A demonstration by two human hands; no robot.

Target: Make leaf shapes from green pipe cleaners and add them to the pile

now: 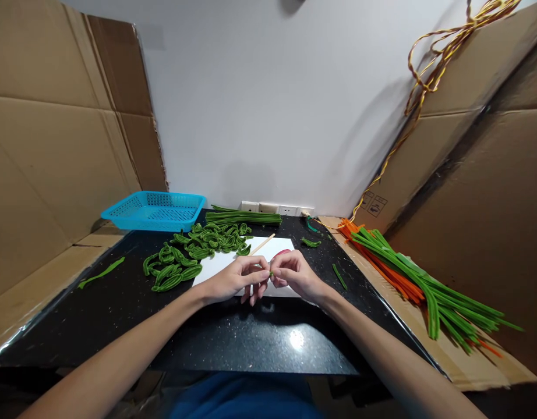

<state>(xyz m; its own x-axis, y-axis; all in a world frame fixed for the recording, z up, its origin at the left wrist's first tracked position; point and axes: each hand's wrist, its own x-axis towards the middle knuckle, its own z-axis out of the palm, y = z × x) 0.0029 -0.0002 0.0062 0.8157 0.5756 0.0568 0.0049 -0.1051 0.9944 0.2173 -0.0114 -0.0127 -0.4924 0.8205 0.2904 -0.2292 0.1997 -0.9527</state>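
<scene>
My left hand (240,278) and my right hand (295,272) meet fingertip to fingertip over a white sheet (216,266) on the black table (233,337). Both pinch a small green pipe cleaner piece (271,273) between them. A thin wooden stick (262,244) pokes up from behind my left hand; I cannot tell whether that hand holds it. Something red (281,254) peeks out behind my right hand. A pile of folded green pipe cleaner shapes (190,253) lies just left of the sheet.
A blue plastic basket (157,210) stands at the back left. A bundle of straight green pipe cleaners (244,217) lies by the wall. Long green pipe cleaners (426,285) over orange ones (397,282) rest on cardboard at the right. Cardboard panels flank both sides.
</scene>
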